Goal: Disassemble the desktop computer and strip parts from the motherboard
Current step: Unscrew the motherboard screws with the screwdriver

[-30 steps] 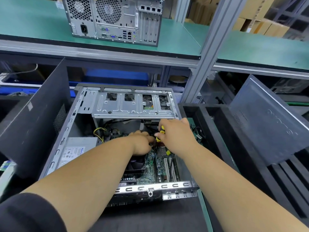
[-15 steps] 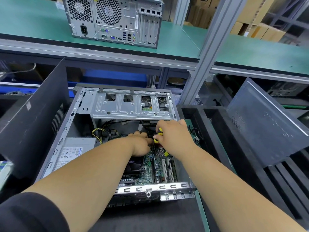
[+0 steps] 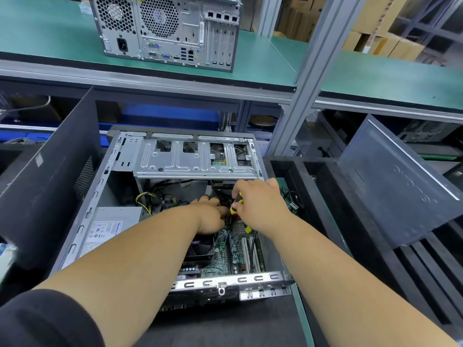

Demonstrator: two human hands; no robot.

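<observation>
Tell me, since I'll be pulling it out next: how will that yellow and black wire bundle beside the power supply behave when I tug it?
The wire bundle will probably be floppy and light: it arcs loosely inside the open case. It may resist, since one end disappears toward the power supply and the other is hidden. Loose loops could snag.

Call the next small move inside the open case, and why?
Probably keep working the yellow-and-black tool at the spot under the drive cage. The right hand grips it, the left hand rests right beside it over the motherboard, and nothing looks lifted free. The tip is hidden, so this is a guess.
</observation>
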